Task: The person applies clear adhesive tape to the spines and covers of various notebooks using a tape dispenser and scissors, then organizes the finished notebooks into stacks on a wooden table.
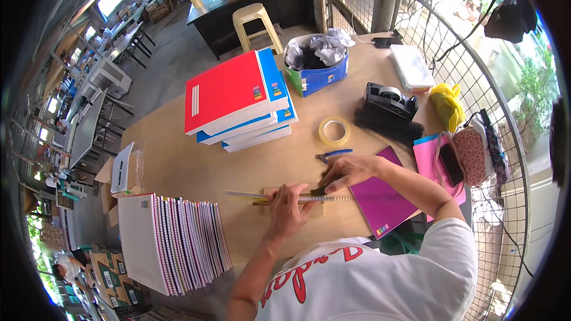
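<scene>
A thin, pale spiral coil (339, 198) lies across a small wooden block (316, 209) near the table's front edge, its windings showing past the block's right end. My left hand (288, 205) is closed around the narrow strip along the coil, thumb and fingers bent over it. My right hand (350, 172) is closed over a small dark object (322, 189) against the coil; motion blur hides what it is. Just beyond that hand lies a pair of blue-handled pliers (334, 154). A purple notebook cover (380, 199) rests under my right forearm.
Red and blue notebooks (229, 90) stand stacked at the back; a row of spiral notebooks (178, 244) fills the left front. Behind are clear tape (334, 131), a black tape dispenser (389, 102) and a box of crumpled paper (318, 77). Wire mesh (505, 119) borders the right.
</scene>
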Demonstrator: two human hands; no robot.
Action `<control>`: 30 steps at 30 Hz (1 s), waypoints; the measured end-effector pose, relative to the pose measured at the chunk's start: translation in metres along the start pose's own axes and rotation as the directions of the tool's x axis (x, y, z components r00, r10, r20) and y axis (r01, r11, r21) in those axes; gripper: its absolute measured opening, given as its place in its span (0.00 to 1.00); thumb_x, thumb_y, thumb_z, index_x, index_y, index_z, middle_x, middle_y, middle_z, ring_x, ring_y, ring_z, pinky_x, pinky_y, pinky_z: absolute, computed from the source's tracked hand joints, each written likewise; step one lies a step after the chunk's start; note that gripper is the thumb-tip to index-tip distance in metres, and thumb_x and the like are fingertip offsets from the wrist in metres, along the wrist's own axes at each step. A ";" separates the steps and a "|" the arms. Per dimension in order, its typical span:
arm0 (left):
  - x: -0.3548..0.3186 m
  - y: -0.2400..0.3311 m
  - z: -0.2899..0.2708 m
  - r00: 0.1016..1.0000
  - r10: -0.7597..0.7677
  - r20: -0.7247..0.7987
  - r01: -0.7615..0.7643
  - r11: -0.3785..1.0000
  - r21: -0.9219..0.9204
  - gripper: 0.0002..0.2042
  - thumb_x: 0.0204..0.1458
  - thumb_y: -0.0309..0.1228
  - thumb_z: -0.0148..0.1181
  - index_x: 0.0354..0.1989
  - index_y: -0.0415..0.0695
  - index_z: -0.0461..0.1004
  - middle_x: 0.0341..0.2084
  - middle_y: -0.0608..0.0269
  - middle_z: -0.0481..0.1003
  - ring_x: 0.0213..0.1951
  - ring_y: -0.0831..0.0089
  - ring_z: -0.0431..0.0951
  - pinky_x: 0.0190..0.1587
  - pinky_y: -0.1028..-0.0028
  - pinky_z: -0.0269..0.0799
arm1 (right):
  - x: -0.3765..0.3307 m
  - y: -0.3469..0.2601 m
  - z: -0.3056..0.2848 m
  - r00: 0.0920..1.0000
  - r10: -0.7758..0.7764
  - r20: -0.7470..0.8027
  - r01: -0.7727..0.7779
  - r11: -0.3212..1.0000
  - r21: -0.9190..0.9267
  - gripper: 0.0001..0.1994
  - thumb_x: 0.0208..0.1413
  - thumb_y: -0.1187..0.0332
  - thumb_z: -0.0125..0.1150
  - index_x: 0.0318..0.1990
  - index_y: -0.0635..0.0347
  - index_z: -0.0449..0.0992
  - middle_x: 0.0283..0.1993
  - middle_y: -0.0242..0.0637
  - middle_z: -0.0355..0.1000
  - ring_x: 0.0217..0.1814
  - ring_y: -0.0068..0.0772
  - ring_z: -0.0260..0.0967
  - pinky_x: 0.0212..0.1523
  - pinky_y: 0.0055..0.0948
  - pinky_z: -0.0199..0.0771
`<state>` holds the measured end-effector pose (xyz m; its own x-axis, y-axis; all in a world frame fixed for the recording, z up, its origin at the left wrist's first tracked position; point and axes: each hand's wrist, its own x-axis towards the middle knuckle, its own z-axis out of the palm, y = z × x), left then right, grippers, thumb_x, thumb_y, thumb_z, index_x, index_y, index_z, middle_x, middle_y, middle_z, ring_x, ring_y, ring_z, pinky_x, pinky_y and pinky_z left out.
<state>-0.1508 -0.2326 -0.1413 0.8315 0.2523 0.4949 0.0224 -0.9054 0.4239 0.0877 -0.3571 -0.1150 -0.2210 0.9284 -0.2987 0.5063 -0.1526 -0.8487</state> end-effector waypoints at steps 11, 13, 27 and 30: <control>0.002 -0.005 0.004 0.988 0.027 -0.151 -0.033 0.999 -0.034 0.31 0.47 0.47 0.72 0.54 0.45 0.66 0.47 0.58 0.73 0.46 0.63 0.74 0.52 0.58 0.62 | 0.014 -0.009 0.006 0.983 -0.166 -0.077 0.167 0.986 0.007 0.26 0.59 0.47 0.59 0.52 0.61 0.81 0.45 0.51 0.78 0.53 0.46 0.69 0.57 0.37 0.66; -0.007 -0.007 -0.011 0.992 -0.019 -0.121 0.030 0.996 0.083 0.26 0.47 0.47 0.72 0.50 0.49 0.70 0.44 0.63 0.74 0.45 0.66 0.74 0.54 0.57 0.59 | 0.019 -0.008 0.002 0.998 -0.062 -0.016 0.056 0.966 -0.251 0.27 0.59 0.47 0.58 0.54 0.61 0.80 0.50 0.52 0.75 0.55 0.44 0.68 0.58 0.35 0.65; -0.022 -0.030 -0.040 0.968 -0.122 -0.221 0.198 0.909 0.367 0.19 0.43 0.51 0.74 0.38 0.56 0.78 0.47 0.66 0.72 0.54 0.65 0.69 0.63 0.51 0.49 | 0.037 -0.017 0.003 0.958 -0.186 -0.217 0.169 0.981 -0.093 0.26 0.60 0.46 0.59 0.55 0.57 0.80 0.48 0.54 0.75 0.54 0.50 0.70 0.56 0.39 0.68; -0.036 -0.061 -0.040 0.813 -0.251 -0.525 0.341 0.936 0.081 0.27 0.38 0.58 0.75 0.38 0.50 0.75 0.56 0.52 0.62 0.57 0.55 0.64 0.61 0.47 0.52 | 0.048 -0.023 0.014 0.963 -0.234 -0.133 0.237 0.971 0.013 0.26 0.59 0.44 0.58 0.51 0.57 0.82 0.47 0.50 0.77 0.52 0.49 0.70 0.55 0.40 0.70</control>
<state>-0.2043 -0.1729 -0.1545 0.3795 0.6116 0.6942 0.3500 -0.7895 0.5043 0.0540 -0.3142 -0.1160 -0.2206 0.9748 -0.0316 0.4285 0.0677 -0.9010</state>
